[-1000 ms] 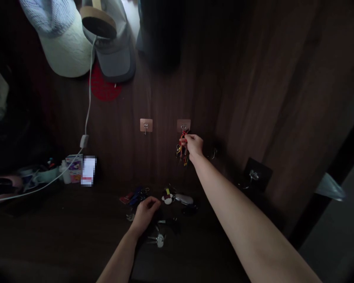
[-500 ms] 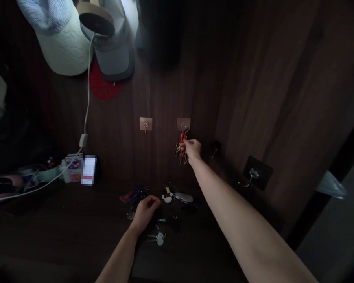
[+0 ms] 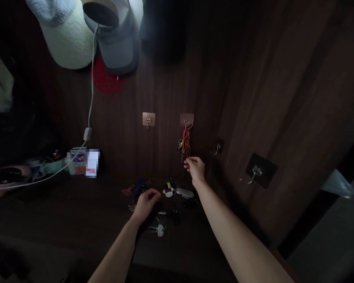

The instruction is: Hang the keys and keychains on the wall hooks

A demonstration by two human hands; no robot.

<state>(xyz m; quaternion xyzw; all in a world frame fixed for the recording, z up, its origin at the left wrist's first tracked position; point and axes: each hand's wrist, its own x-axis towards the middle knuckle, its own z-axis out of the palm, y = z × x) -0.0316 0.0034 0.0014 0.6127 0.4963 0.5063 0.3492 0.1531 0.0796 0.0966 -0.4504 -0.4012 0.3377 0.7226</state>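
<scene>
A bundle of red and orange cords [image 3: 186, 139], with a yellow piece and a small ring, hangs from a wall hook on a copper-coloured plate [image 3: 187, 119]. My right hand [image 3: 196, 169] is just below and right of the bundle's lower ends, fingers loosely extended and apparently holding nothing. Low over the dark surface, my left hand [image 3: 147, 202] has its fingers curled together; what they hold, if anything, is hidden. Around it lie silver keys [image 3: 159, 229], a blue item [image 3: 138, 187], a red tag [image 3: 126, 191], a white key charm [image 3: 168, 192] and a silver oblong piece [image 3: 184, 193].
Left of the bundle is a bare hook [image 3: 148, 119]. Two dark-plated hooks, one small [image 3: 218, 146] and one larger [image 3: 260, 171], are at right. Caps [image 3: 118, 53] and a white cord [image 3: 92, 86] hang at upper left; small boxes [image 3: 79, 160] stand below.
My right hand has let go of the hanging bundle and moved down, leaving it on the hook. My left hand stays near the keys. The view has shifted slightly.
</scene>
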